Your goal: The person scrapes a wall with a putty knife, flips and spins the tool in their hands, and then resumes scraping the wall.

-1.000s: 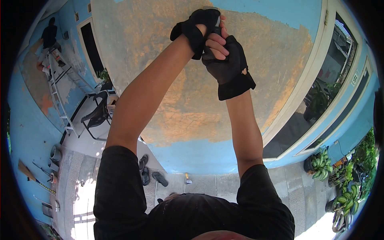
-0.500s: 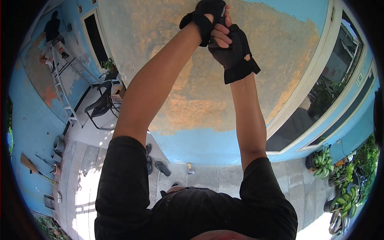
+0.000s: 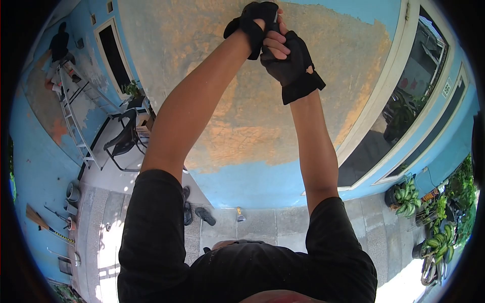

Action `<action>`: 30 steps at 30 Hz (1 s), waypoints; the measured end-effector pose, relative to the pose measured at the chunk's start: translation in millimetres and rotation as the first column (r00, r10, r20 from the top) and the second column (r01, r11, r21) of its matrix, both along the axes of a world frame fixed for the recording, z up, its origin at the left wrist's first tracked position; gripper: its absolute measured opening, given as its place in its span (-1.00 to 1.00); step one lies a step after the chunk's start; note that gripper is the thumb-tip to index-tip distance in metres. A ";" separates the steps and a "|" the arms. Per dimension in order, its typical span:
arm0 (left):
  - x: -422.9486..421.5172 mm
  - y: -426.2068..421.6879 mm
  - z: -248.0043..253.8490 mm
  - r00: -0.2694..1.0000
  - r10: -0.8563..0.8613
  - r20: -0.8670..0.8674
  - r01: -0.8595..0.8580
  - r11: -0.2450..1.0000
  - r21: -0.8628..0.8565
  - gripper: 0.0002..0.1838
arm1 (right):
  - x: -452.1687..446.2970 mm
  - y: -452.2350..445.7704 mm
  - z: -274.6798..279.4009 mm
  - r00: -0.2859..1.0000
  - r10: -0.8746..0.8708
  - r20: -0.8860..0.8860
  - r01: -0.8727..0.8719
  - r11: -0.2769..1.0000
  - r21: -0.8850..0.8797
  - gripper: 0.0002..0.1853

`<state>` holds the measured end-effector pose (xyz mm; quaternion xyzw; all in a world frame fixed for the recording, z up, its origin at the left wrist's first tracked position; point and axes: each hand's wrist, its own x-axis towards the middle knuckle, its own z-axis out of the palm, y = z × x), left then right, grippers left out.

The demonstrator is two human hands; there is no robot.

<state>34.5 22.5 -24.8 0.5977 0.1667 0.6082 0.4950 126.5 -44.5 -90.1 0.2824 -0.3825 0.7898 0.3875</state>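
High up before the patchy wall (image 3: 237, 106), stretched out both arms and brought the left hand (image 3: 256, 17) and the right hand (image 3: 288, 55) together, setting the left just above the right and against it. Wore black half-finger gloves on both. Curled the lower fingers (image 3: 275, 45) of the right hand tightly closed on a small grey object (image 3: 276, 18), mostly hidden between the hands near the top edge of the view; pointed another fingertip upward beside it. Had the left fingers largely out of sight: could not tell how far open, or closed on what. Could not judge contact between object and wall either. Faced a broad grey-and-orange bare patch, edged with light blue paint (image 3: 247, 184) below and at upper right.

Stood above paving with a yellow-handled tool (image 3: 240, 216) lying near the wall's foot, and dark sandals (image 3: 205, 215) to its left. Saw, farther left, a black chair (image 3: 124, 145) beside a cardboard box (image 3: 145, 122), and beyond these a person (image 3: 59, 45) up on a stepladder (image 3: 74, 126) at another scraped wall. Had a tall window (image 3: 414, 91) on the right, with potted plants (image 3: 405, 197) below.
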 end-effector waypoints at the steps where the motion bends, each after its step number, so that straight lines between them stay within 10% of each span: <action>1: 3.4 -6.6 2.2 0.999 0.022 0.043 -0.019 0.998 -0.057 -0.74 | 1.0 5.5 6.7 1.000 0.004 -0.001 -0.004 1.000 0.014 -0.82; 3: -21.7 -96.7 14.7 0.970 -0.190 -0.151 0.158 0.967 -0.201 -0.73 | 3.7 2.7 -1.2 1.000 -0.002 -0.006 0.002 1.000 -0.008 -0.82; 5: -13.5 -80.7 5.8 0.978 0.000 -0.206 -0.040 0.981 -0.192 -0.62 | 1.3 -5.4 10.3 0.999 -0.038 -0.004 0.038 0.994 -0.102 -0.81; 7: -13.0 -22.2 -14.6 0.992 0.027 -0.123 -0.026 1.000 0.008 -0.62 | 0.0 -7.0 2.2 0.998 -0.063 0.002 0.063 0.993 -0.103 -0.81; 21: -9.1 -36.8 10.3 0.975 0.131 -0.181 -0.143 0.988 -0.053 -0.57 | 4.7 0.1 13.9 0.998 0.053 -0.017 -0.055 0.994 -0.091 -0.84; 30: 1.1 -4.1 -17.4 0.998 0.012 -0.063 -0.015 0.999 -0.049 -0.60 | 5.8 -18.8 -7.5 0.967 -0.235 0.104 0.251 0.949 -0.189 -0.87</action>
